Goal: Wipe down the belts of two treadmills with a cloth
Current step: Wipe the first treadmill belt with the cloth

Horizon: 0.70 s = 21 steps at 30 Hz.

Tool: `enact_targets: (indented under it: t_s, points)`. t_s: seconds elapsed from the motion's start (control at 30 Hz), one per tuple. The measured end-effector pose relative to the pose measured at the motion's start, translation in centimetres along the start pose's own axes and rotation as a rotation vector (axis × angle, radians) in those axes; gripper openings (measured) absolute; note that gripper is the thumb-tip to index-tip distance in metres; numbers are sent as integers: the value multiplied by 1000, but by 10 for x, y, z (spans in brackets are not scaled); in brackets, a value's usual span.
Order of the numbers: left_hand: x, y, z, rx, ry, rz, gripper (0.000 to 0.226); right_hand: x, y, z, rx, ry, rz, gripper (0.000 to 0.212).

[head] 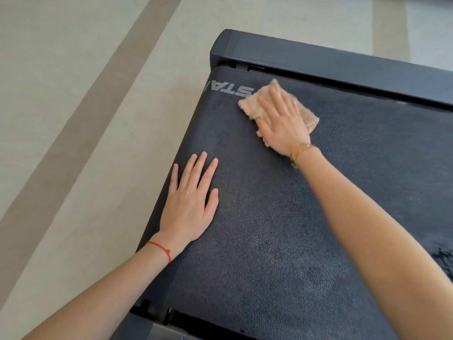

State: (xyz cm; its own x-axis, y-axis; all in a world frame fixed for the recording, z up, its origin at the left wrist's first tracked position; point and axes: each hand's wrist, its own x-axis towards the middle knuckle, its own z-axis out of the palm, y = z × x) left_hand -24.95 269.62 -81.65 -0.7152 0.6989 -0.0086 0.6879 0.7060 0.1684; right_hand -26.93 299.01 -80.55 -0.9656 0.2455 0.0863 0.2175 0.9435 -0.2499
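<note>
A dark textured treadmill belt (282, 229) fills the middle and right of the head view, with grey letters printed near its far end. A beige fluffy cloth (252, 104) lies flat on the belt beside those letters. My right hand (282, 123) presses on the cloth with straight, spread fingers and covers most of it. My left hand (190, 204) rests flat on the belt near its left edge, fingers straight, holding nothing.
A black side rail (331, 61) of the treadmill runs along the far side of the belt. Pale floor (73, 119) with a darker diagonal stripe lies to the left. Part of the frame (147, 322) shows at the bottom.
</note>
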Motion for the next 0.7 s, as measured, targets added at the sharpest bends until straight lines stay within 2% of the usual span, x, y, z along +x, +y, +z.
enact_targets:
  t_s: [0.1,0.17,0.23,0.3,0.37,0.53,0.7]
  points:
    - [0,1,1,11,-4,1,60,43,-13,3,79,-9,147,54]
    - [1,0,1,11,-2,4,60,53,-38,9,102,-31,58,54]
    - [3,-1,1,8,-3,7,60,47,-62,17,51,-85,-112,55]
    - [2,-1,1,-1,-1,10,60,40,-61,18,-10,-108,-197,57]
    - [2,-1,0,-9,1,17,60,41,-39,7,-22,-73,-167,54]
    - [2,-1,0,-8,-5,9,60,38,12,-14,-15,-32,69,55]
    - [2,0,0,-7,-4,7,61,23,-6,-2,56,-3,10,51]
